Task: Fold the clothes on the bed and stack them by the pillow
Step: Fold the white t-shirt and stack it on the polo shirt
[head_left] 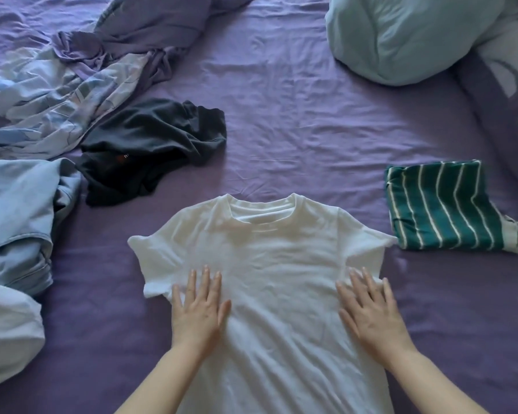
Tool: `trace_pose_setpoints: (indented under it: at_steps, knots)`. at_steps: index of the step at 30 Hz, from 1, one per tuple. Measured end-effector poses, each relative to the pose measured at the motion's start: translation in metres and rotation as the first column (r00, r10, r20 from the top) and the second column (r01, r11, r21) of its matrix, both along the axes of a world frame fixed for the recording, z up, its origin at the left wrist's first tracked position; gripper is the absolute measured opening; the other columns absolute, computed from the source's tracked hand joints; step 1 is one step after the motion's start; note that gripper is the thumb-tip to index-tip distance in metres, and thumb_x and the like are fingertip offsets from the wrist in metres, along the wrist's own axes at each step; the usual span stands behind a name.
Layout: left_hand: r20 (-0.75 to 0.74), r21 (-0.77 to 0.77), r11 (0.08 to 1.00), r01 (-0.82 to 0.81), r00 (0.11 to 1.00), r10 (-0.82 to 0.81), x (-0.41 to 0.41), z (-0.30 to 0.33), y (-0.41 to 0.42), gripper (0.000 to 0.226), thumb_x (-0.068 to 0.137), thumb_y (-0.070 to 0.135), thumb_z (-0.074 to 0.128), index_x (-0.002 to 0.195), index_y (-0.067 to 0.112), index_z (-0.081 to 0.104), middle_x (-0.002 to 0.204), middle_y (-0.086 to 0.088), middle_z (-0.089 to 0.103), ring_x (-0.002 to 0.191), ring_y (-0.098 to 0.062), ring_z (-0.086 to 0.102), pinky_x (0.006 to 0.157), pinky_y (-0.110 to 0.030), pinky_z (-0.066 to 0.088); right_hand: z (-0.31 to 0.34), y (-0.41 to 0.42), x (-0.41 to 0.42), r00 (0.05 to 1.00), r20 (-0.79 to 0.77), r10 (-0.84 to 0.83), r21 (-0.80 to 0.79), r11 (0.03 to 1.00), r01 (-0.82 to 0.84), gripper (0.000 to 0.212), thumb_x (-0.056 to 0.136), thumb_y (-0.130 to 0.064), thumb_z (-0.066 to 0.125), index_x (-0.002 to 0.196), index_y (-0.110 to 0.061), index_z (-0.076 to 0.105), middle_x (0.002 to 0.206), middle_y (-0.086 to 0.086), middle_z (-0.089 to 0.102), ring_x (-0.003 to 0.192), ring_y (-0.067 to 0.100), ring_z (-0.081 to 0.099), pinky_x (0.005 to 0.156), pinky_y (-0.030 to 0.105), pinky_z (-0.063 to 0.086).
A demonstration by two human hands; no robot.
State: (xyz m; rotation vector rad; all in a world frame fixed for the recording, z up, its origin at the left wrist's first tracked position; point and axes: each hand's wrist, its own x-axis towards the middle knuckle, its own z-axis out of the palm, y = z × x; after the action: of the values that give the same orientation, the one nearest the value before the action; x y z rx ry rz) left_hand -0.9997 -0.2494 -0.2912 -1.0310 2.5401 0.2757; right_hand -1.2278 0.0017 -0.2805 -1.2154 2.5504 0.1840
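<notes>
The white shirt (269, 264) lies flat, neck pointing away, on the purple bed (296, 115). Left hand (199, 309) and right hand (371, 312) press it, fingers straight.

One white T-shirt (269, 264), one folded striped garment (443, 207), one dark crumpled garment (153, 144) (unfolded), one pillow (407, 34), two hands (199, 309) (371, 312).

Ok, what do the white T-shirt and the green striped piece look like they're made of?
White T-shirt: thin, matte knit, probably cotton jersey; ribbed collar, soft wrinkles under the flat left hand and right hand. Green striped piece: folded, matte knit with thin white stripes, likely similar; weave too small to confirm.
</notes>
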Motion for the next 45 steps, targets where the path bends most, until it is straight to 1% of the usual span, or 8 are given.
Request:
trace_pose_setpoints:
  at_steps: [7, 11, 18, 22, 28, 31, 39, 45]
  knots:
    - [-0.175, 0.014, 0.985, -0.17, 0.97, 0.17, 0.049, 0.021, 0.053, 0.045, 0.095, 0.041, 0.031, 0.123, 0.017, 0.056, 0.133, -0.018, 0.053, 0.123, -0.035, 0.041, 0.095, -0.053, 0.041, 0.005, 0.034, 0.043, 0.988, -0.064, -0.138, -0.194, 0.973, 0.123, 0.05, 0.096, -0.045, 0.016, 0.129, -0.018, 0.042, 0.138, 0.021, 0.045, 0.127, 0.035, 0.037, 0.108, 0.048, 0.021]
    - [-0.311, 0.111, 0.844, -0.524, 0.788, 0.531, 0.044, 0.03, 0.039, 0.042, 0.089, 0.007, 0.054, 0.131, 0.005, 0.053, 0.12, -0.02, 0.055, 0.1, -0.039, 0.052, 0.085, -0.045, 0.046, 0.006, 0.031, 0.043, 0.958, 0.013, -0.288, -0.277, 0.919, 0.28, 0.047, 0.077, -0.029, 0.036, 0.122, -0.018, 0.045, 0.115, 0.026, 0.06, 0.095, 0.041, 0.061, 0.077, 0.051, 0.052]
    - [-0.35, 0.192, 0.764, -0.616, 0.685, 0.639, 0.032, 0.016, 0.014, 0.037, 0.095, 0.011, 0.047, 0.131, 0.014, 0.054, 0.121, -0.018, 0.049, 0.105, -0.036, 0.049, 0.089, -0.04, 0.042, 0.001, 0.019, 0.046, 0.987, -0.12, -0.11, -0.205, 0.975, 0.084, 0.055, 0.063, -0.001, 0.046, 0.113, -0.01, 0.066, 0.117, 0.022, 0.06, 0.076, 0.036, 0.058, 0.054, 0.04, 0.051]
    - [-0.381, 0.036, 0.861, -0.507, 0.789, 0.481, 0.052, 0.013, 0.013, 0.062, 0.084, -0.013, 0.043, 0.139, 0.014, 0.046, 0.099, -0.015, 0.053, 0.092, -0.034, 0.047, 0.076, -0.04, 0.041, 0.0, 0.028, 0.047, 0.988, -0.143, -0.065, -0.199, 0.979, 0.036, 0.061, 0.065, 0.001, 0.036, 0.123, -0.011, 0.051, 0.119, 0.022, 0.061, 0.067, 0.034, 0.055, 0.049, 0.037, 0.048]
    - [-0.32, 0.03, 0.816, -0.578, 0.767, 0.555, 0.076, 0.014, 0.021, 0.062, 0.086, -0.006, 0.051, 0.142, 0.015, 0.041, 0.117, -0.017, 0.051, 0.103, -0.035, 0.048, 0.082, -0.043, 0.044, -0.002, 0.037, 0.058, 0.982, -0.182, -0.059, -0.234, 0.972, 0.015, 0.073, 0.053, 0.017, 0.063, 0.122, -0.007, 0.055, 0.13, 0.028, 0.05, 0.087, 0.04, 0.057, 0.053, 0.042, 0.049]
    - [-0.271, 0.01, 0.846, -0.532, 0.813, 0.515, 0.074, 0.017, 0.053, 0.056, 0.091, 0.006, 0.053, 0.144, 0.014, 0.038, 0.135, -0.019, 0.043, 0.115, -0.038, 0.045, 0.09, -0.047, 0.043, 0.0, 0.038, 0.076, 0.99, -0.139, -0.037, -0.207, 0.978, 0.007, 0.059, 0.068, 0.0, 0.038, 0.126, -0.012, 0.045, 0.138, 0.023, 0.038, 0.114, 0.04, 0.046, 0.063, 0.043, 0.052]
    - [-0.026, 0.021, 0.874, -0.485, 0.874, 0.485, 0.113, 0.032, 0.126, 0.067, 0.09, 0.017, 0.057, 0.149, 0.025, 0.025, 0.139, -0.008, 0.039, 0.119, -0.028, 0.043, 0.086, -0.041, 0.047, 0.021, 0.052, 0.109, 0.998, 0.015, -0.06, 0.097, 0.994, 0.058, 0.069, 0.055, 0.003, 0.071, 0.123, -0.009, 0.062, 0.133, 0.023, 0.052, 0.121, 0.045, 0.048, 0.078, 0.055, 0.051]
    - [0.092, 0.058, 0.88, -0.471, 0.881, 0.465, 0.132, 0.042, 0.15, 0.071, 0.095, 0.011, 0.042, 0.151, 0.032, 0.004, 0.138, -0.007, 0.031, 0.115, -0.026, 0.041, 0.089, -0.037, 0.044, 0.019, 0.081, 0.142, 0.998, 0.002, 0.066, 0.185, 0.981, -0.065, 0.055, 0.075, -0.007, 0.042, 0.128, -0.01, 0.057, 0.138, 0.022, 0.047, 0.126, 0.044, 0.045, 0.098, 0.061, 0.037]
